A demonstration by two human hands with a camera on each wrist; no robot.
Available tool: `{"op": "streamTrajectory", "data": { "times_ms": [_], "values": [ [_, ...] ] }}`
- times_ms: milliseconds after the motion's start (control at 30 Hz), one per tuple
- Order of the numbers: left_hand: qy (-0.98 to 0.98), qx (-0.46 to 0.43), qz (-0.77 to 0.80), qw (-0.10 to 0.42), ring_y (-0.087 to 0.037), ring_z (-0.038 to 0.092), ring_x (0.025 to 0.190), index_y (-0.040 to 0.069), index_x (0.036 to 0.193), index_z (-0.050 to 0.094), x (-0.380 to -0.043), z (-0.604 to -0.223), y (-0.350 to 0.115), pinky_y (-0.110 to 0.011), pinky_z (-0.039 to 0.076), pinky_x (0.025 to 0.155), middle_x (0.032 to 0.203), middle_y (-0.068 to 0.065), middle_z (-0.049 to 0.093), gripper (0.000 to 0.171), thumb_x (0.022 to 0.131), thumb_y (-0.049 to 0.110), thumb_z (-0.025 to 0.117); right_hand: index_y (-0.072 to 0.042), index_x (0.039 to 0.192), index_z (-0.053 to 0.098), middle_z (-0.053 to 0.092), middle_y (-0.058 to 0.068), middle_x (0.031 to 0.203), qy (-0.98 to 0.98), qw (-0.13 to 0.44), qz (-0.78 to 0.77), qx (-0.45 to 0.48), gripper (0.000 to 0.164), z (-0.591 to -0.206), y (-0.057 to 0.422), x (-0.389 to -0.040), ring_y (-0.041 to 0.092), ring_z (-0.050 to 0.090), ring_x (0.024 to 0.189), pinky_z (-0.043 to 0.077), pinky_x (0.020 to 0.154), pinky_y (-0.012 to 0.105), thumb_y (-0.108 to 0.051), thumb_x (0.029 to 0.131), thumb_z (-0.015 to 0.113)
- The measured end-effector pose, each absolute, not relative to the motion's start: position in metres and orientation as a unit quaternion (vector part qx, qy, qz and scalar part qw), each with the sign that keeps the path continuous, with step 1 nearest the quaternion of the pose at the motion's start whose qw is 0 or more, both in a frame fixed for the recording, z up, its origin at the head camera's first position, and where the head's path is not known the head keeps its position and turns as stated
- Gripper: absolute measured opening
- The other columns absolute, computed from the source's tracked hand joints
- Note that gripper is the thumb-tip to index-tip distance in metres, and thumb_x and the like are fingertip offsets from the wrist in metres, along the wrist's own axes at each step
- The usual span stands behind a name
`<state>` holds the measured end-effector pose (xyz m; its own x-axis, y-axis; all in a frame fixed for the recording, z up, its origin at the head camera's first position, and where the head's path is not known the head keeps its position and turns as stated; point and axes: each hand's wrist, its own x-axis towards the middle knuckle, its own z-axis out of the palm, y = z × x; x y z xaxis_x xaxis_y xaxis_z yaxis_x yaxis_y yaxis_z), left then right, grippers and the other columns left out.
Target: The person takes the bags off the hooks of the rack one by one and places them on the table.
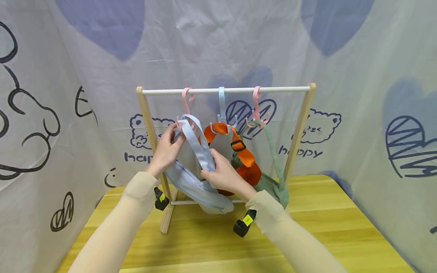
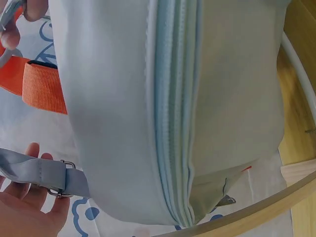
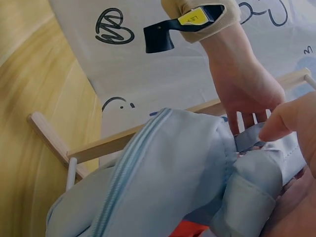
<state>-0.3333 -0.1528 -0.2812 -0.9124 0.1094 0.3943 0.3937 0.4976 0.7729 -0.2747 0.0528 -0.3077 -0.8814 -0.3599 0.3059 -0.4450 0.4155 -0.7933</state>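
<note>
A light blue zipped bag [image 1: 194, 185] hangs at the left of the rack, its strap [image 1: 195, 140] looped up over the pink hook [image 1: 186, 100]. My left hand [image 1: 166, 149] holds the strap close to the hook. In the left wrist view, this hand's fingers lie behind the strap beside a metal buckle [image 2: 61, 177]. Lower down, my right hand [image 1: 227, 174] grips the strap just above the bag, thumb on top. The right wrist view shows that thumb [image 3: 281, 123] near the left hand's fingers. An orange bag [image 1: 249, 172] hangs right behind my right hand.
The wooden rack [image 1: 304, 129] with its white bar [image 1: 286, 89] stands on a yellow wood-grain table [image 1: 307, 227]. A blue hook [image 1: 222, 106] carries the orange bag; another pink hook [image 1: 257, 104] carries a green bag [image 1: 273, 187]. Printed white cloth [image 1: 191, 45] surrounds the table.
</note>
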Motion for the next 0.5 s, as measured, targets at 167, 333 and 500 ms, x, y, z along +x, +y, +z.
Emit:
{"op": "streamTrajectory", "data": {
  "times_ms": [167, 333, 500],
  "values": [
    [-0.853, -0.157, -0.477, 0.141, -0.040, 0.050, 0.137, 0.015, 0.153, 0.038, -0.331, -0.278, -0.152, -0.057, 0.040, 0.114, 0.151, -0.022, 0.048, 0.056, 0.104, 0.041, 0.048, -0.011, 0.129, 0.050, 0.065, 0.012, 0.106, -0.834, 0.062, 0.499, 0.229, 0.039, -0.297, 0.050, -0.279, 0.022, 0.061, 0.083, 0.052, 0.069, 0.030, -0.020, 0.093, 0.061],
    [-0.850, -0.174, -0.479, 0.136, -0.034, 0.062, 0.115, 0.011, 0.146, 0.046, -0.330, -0.272, -0.152, -0.046, 0.051, 0.098, 0.126, -0.021, 0.063, 0.045, 0.106, 0.032, 0.046, -0.011, 0.126, 0.052, 0.067, 0.011, 0.104, -0.826, 0.093, 0.510, 0.219, 0.033, -0.281, 0.044, -0.282, 0.024, 0.063, 0.084, 0.050, 0.068, 0.027, -0.029, 0.099, 0.059],
    [-0.851, -0.203, -0.464, 0.140, -0.028, 0.063, 0.099, 0.006, 0.136, 0.052, -0.331, -0.262, -0.155, -0.031, 0.049, 0.083, 0.112, -0.021, 0.067, 0.036, 0.105, 0.024, 0.047, -0.011, 0.122, 0.052, 0.066, 0.010, 0.100, -0.819, 0.121, 0.516, 0.219, 0.036, -0.268, 0.037, -0.290, 0.019, 0.064, 0.078, 0.050, 0.065, 0.026, -0.037, 0.099, 0.061]
  ]
}}
